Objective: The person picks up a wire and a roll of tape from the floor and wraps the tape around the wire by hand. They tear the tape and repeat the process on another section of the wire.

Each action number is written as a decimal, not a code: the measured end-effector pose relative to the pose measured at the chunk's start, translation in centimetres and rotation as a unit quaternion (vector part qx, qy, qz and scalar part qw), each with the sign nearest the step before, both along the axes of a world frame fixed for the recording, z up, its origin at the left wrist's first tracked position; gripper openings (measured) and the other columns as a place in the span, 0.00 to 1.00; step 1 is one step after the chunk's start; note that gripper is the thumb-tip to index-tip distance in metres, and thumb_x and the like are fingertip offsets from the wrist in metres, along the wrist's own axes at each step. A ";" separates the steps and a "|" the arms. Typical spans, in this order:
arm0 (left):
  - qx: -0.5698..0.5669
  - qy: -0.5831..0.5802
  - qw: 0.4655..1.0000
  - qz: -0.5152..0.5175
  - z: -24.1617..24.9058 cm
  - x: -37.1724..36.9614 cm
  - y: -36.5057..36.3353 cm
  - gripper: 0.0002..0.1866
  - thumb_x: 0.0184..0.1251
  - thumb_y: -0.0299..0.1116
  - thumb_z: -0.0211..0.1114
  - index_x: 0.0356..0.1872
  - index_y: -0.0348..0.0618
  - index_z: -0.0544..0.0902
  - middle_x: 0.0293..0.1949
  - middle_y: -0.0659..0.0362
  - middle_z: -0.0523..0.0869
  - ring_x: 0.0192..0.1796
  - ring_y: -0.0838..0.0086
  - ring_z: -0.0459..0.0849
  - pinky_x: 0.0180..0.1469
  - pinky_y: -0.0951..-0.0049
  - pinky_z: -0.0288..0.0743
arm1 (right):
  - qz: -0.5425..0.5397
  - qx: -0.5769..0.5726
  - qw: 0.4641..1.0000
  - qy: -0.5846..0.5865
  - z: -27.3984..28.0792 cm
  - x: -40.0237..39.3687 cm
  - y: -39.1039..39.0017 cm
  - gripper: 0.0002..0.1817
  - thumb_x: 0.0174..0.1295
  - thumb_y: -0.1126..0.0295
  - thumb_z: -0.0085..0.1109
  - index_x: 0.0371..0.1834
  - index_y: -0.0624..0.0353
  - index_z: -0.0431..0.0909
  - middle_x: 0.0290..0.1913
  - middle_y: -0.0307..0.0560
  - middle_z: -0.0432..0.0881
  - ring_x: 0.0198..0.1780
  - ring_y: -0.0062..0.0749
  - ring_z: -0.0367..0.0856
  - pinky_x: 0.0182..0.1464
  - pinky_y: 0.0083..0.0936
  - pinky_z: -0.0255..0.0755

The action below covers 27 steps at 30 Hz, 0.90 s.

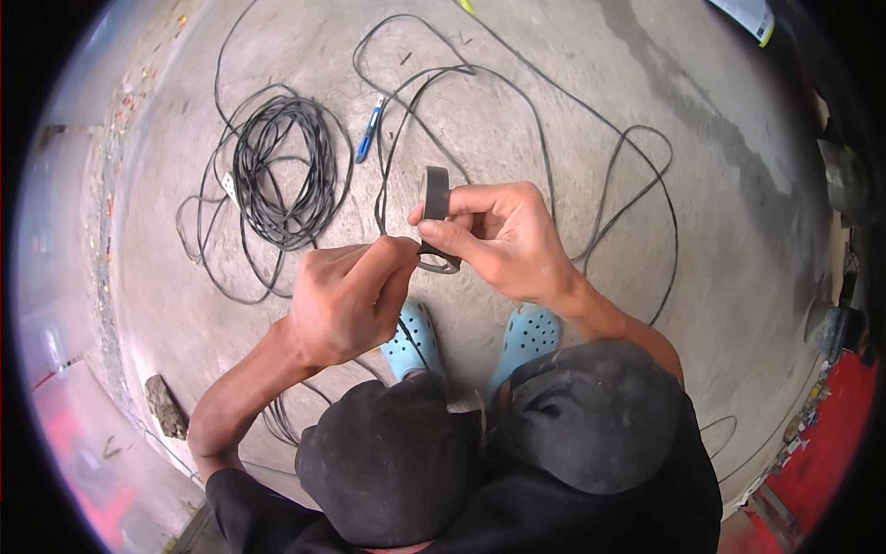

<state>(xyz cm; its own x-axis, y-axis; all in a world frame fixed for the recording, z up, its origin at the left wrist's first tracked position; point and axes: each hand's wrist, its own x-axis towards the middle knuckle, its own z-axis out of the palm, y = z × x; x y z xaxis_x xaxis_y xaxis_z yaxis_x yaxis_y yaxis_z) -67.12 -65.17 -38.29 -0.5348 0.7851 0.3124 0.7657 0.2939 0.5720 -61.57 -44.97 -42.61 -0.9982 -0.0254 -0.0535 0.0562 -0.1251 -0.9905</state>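
Observation:
My right hand [503, 235] grips a roll of black electrical tape [437, 192] between thumb and fingers. Close beside it, my left hand [355, 295] is closed in a pinch on a black cable [380, 208]. A short dark strip, apparently tape, spans the small gap between the two hands. Just below that gap, a small loop of cable [441, 267] shows. What lies inside the left fingers is mostly hidden. Both hands are held above the floor, in front of my knees.
A large coil of black cable [245, 175] lies on the concrete floor at left. Loose cable [637, 134] loops across the right side. A blue utility knife [369, 134] rests beyond my hands. Light-blue clogs [415, 337] are on my feet. A stone-like chunk [165, 406] sits at lower left.

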 end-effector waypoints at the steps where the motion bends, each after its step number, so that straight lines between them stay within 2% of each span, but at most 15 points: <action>1: 0.000 0.020 1.000 -0.004 -0.3 0.0 0.0 0.09 0.58 0.16 0.68 0.39 0.37 0.81 0.22 0.57 0.81 0.20 0.67 0.82 0.20 0.67 0.72 | 0.010 -0.013 1.000 -0.021 0.2 -0.1 0.1 0.07 0.67 0.73 0.69 0.44 0.65 0.89 0.22 0.28 0.77 0.25 0.07 0.67 0.25 0.14 0.57; 5: -0.007 0.108 0.994 -0.029 -1.6 -0.4 -0.4 0.10 0.60 0.15 0.72 0.41 0.36 0.83 0.23 0.58 0.81 0.18 0.74 0.79 0.19 0.71 0.67 | 0.044 -0.028 0.997 -0.063 0.6 -0.4 0.8 0.11 0.70 0.70 0.68 0.48 0.66 0.88 0.23 0.28 0.77 0.25 0.07 0.66 0.26 0.13 0.57; 8: -0.013 0.162 0.986 -0.043 -1.2 -0.6 -0.5 0.13 0.60 0.15 0.72 0.46 0.34 0.84 0.25 0.59 0.82 0.19 0.76 0.76 0.18 0.72 0.65 | 0.069 -0.036 0.994 -0.071 0.3 -0.6 1.0 0.13 0.71 0.68 0.67 0.51 0.67 0.87 0.24 0.29 0.78 0.24 0.07 0.67 0.26 0.13 0.59; 11: -0.036 0.289 0.955 -0.056 -1.3 -0.9 -0.6 0.24 0.51 0.19 0.70 0.54 0.30 0.85 0.19 0.67 0.67 0.19 0.81 0.68 0.18 0.76 0.63 | 0.100 -0.063 0.987 -0.108 -0.2 -1.1 1.1 0.14 0.72 0.67 0.67 0.51 0.68 0.87 0.24 0.31 0.80 0.23 0.08 0.69 0.25 0.14 0.62; 12: -0.035 0.304 0.950 -0.064 -1.2 -1.1 -0.6 0.25 0.50 0.19 0.70 0.55 0.30 0.85 0.19 0.67 0.65 0.19 0.81 0.67 0.18 0.76 0.62 | 0.111 -0.072 0.983 -0.126 -0.2 -1.3 1.2 0.14 0.72 0.67 0.67 0.51 0.68 0.87 0.25 0.32 0.81 0.23 0.09 0.70 0.25 0.14 0.62; 14: -0.032 0.333 0.939 -0.083 -0.9 -1.1 -0.4 0.28 0.47 0.20 0.69 0.57 0.29 0.86 0.18 0.68 0.62 0.19 0.82 0.65 0.18 0.77 0.61 | 0.115 -0.063 0.982 -0.139 0.3 -1.4 1.4 0.12 0.71 0.67 0.67 0.43 0.67 0.88 0.22 0.32 0.79 0.21 0.09 0.69 0.22 0.15 0.60; 15: -0.033 0.340 0.936 -0.087 -0.5 -1.1 -0.3 0.26 0.45 0.20 0.69 0.52 0.29 0.87 0.18 0.68 0.63 0.18 0.82 0.65 0.18 0.78 0.61 | 0.117 -0.056 0.981 -0.145 0.6 -1.5 1.6 0.12 0.71 0.67 0.67 0.39 0.67 0.88 0.21 0.31 0.78 0.20 0.09 0.68 0.21 0.16 0.59; 18: -0.023 0.299 0.950 -0.085 -0.5 -0.8 -0.4 0.25 0.47 0.20 0.70 0.52 0.30 0.87 0.18 0.68 0.64 0.18 0.83 0.65 0.17 0.78 0.60 | 0.139 -0.048 0.973 -0.178 1.4 -1.7 2.1 0.13 0.71 0.65 0.68 0.35 0.66 0.87 0.20 0.35 0.80 0.19 0.11 0.70 0.20 0.14 0.61; 19: -0.020 0.273 0.960 -0.064 -0.3 -0.4 0.1 0.20 0.51 0.18 0.72 0.49 0.33 0.87 0.18 0.67 0.71 0.17 0.82 0.71 0.17 0.77 0.64 | 0.130 -0.037 0.972 -0.191 1.4 -1.7 2.2 0.13 0.71 0.65 0.68 0.36 0.66 0.86 0.21 0.36 0.81 0.21 0.13 0.73 0.23 0.15 0.64; 21: 0.000 0.199 0.980 -0.031 -0.8 0.0 0.8 0.16 0.54 0.18 0.72 0.45 0.35 0.87 0.19 0.65 0.77 0.17 0.79 0.75 0.18 0.75 0.68 | 0.115 -0.013 0.969 -0.217 1.1 -1.5 2.2 0.13 0.71 0.64 0.68 0.36 0.65 0.84 0.24 0.37 0.82 0.24 0.15 0.77 0.27 0.16 0.70; 23: 0.009 0.100 0.995 0.010 -0.7 0.1 1.2 0.11 0.57 0.17 0.72 0.41 0.39 0.85 0.22 0.60 0.85 0.18 0.72 0.82 0.20 0.71 0.73 | 0.066 -0.005 0.997 -0.050 -0.4 -0.9 1.8 0.13 0.71 0.64 0.67 0.40 0.64 0.81 0.29 0.37 0.83 0.30 0.17 0.80 0.34 0.20 0.74; 24: -0.008 0.044 0.998 0.042 -0.2 0.1 1.4 0.10 0.59 0.18 0.72 0.40 0.40 0.86 0.20 0.58 0.84 0.18 0.68 0.83 0.20 0.69 0.74 | 0.042 -0.004 0.999 0.034 -0.6 -0.6 1.5 0.13 0.71 0.63 0.67 0.41 0.63 0.80 0.32 0.37 0.84 0.34 0.18 0.81 0.38 0.22 0.76; 25: -0.022 -0.006 0.998 0.058 0.3 0.0 1.5 0.08 0.60 0.19 0.71 0.40 0.39 0.86 0.18 0.57 0.82 0.17 0.70 0.81 0.20 0.70 0.72 | 0.070 0.006 0.997 0.021 -0.2 -0.1 1.9 0.11 0.69 0.69 0.67 0.48 0.61 0.77 0.36 0.39 0.84 0.40 0.22 0.83 0.45 0.26 0.77; 27: -0.037 -0.102 0.990 0.090 0.6 -0.2 1.4 0.07 0.62 0.20 0.70 0.40 0.37 0.86 0.16 0.57 0.81 0.15 0.75 0.77 0.20 0.72 0.67 | 0.093 0.092 0.988 0.081 0.7 0.5 2.7 0.13 0.66 0.74 0.67 0.51 0.60 0.75 0.35 0.40 0.83 0.38 0.23 0.83 0.44 0.27 0.77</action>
<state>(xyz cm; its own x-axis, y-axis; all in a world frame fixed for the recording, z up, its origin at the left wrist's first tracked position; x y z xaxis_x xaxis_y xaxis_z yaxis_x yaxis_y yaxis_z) -67.29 -63.75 -37.67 -0.7145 0.6876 0.1293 0.5677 0.4617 0.6816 -61.10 -42.31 -41.95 -0.9730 -0.2139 0.0866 -0.1008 0.0564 -0.9933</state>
